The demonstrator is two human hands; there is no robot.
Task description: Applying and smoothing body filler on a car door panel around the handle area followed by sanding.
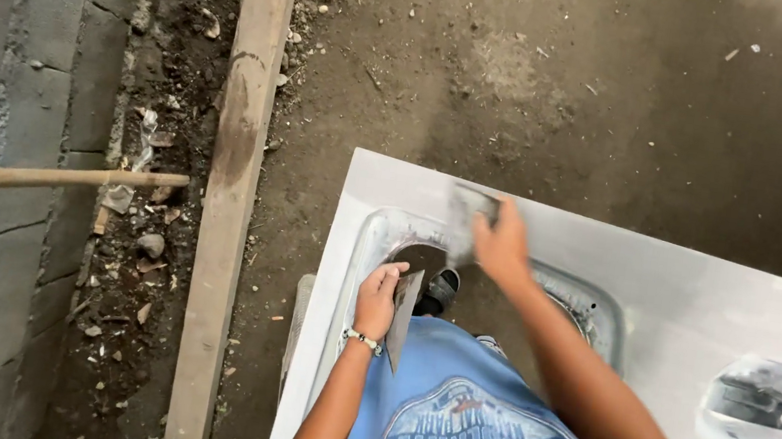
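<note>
My left hand [378, 298] is curled shut, thumb up, its wrist banded and forearm running straight down, while my right hand [502, 246] reaches forward, fingers closed and blurred, arm stretched out diagonally from the shoulder.

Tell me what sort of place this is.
Probably a building site or rough outdoor work yard. The ground is bare dirt, an unplastered grey block wall stands beside a rubble-strewn trench, and a weathered wooden plank lies along it.

plank [231, 198] left of slab [681, 308]
</note>
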